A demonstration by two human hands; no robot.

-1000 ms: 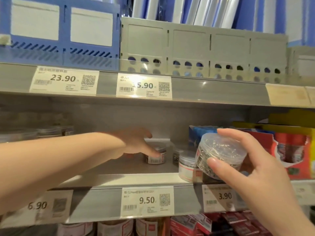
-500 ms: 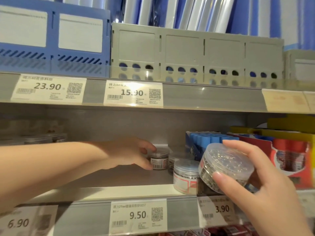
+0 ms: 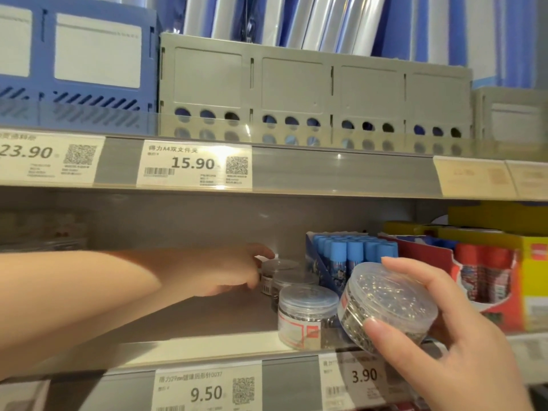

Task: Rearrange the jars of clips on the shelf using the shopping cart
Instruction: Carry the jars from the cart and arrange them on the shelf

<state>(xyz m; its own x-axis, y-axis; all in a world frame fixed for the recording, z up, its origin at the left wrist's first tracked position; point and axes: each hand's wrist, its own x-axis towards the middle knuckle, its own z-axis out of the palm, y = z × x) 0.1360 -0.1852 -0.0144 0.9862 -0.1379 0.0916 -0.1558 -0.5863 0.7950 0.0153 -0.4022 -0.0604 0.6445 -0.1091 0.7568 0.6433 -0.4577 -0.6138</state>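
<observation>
Head view: right hand [image 3: 450, 351] holds flat jar [image 3: 388, 301] of clips tilted before shelf [image 3: 207, 318] edge, thumb under rim, fingers curled over lid. Left hand [image 3: 234, 274] reaches deep into shelf, thumb and fingers curved round rear jar [image 3: 277, 266]. Middle jar [image 3: 292, 280] and front jar [image 3: 305, 315] stand in line, beside blue glue sticks [image 3: 355, 253].

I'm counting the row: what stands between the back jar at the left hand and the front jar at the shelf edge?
In the head view, a middle jar stands between the back jar by the left hand and the front jar.
</observation>
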